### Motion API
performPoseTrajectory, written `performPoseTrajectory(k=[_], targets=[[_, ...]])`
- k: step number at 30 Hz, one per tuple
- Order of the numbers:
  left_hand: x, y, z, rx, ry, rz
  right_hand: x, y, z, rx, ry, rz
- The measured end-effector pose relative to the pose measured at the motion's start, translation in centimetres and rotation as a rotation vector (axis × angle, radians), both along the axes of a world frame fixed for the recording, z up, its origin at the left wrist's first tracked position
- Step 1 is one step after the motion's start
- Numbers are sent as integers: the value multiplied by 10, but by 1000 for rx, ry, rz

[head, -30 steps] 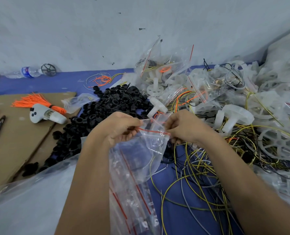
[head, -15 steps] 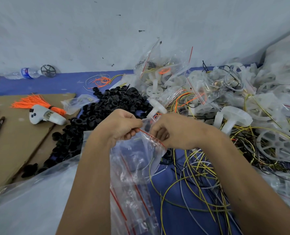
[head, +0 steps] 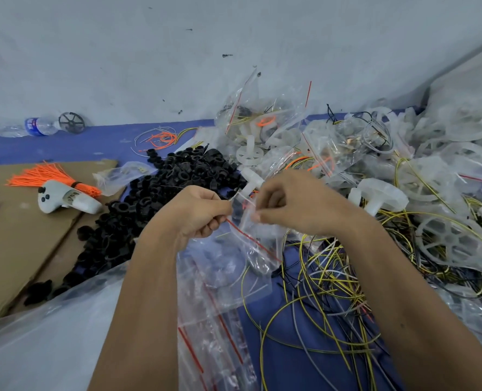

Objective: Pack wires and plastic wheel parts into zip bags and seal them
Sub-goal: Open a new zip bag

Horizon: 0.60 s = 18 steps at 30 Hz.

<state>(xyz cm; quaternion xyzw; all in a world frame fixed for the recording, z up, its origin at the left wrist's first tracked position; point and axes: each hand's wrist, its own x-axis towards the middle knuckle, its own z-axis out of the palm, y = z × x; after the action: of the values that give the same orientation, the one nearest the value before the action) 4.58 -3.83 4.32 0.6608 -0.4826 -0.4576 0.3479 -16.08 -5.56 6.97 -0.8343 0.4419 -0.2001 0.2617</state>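
Fingers (head: 220, 214) of both hands pinch the mouth of an empty zip bag (head: 251, 244), with filled bags (head: 262, 119) behind and loose wires (head: 327, 277) and wheels (head: 454, 235) unpacked.

both forearms reach in from the bottom edge, bare from where they enter the view to the wrists: no sleeve, cuff or glove shows on either one. the left hand (head: 197, 213) and the right hand (head: 293, 204) are bare too, with no ring, watch, strap or band at the fingers or wrists. a short, plain fingernail shows on a fingertip of the right hand, unpainted. one small dark dot sits on the right forearm, low and toward its outer side. nothing else of the person is in view; no clothing shows at all.
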Motion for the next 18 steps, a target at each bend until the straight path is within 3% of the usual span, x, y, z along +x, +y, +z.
performPoseTrajectory(k=[4,8,13,18], targets=[[-18,-4,-3,-11,-11,-11,-38,-10,18,-285,83,-375],[-40,-7,-9,-84,-24,14,-82,-18,24,-289,322,-621],[-66,-11,-19,-179,-62,34,-94,-17,17,-83,400,-638],[-69,-9,-21,-186,-65,23,-100,-13,33,-179,243,-573]])
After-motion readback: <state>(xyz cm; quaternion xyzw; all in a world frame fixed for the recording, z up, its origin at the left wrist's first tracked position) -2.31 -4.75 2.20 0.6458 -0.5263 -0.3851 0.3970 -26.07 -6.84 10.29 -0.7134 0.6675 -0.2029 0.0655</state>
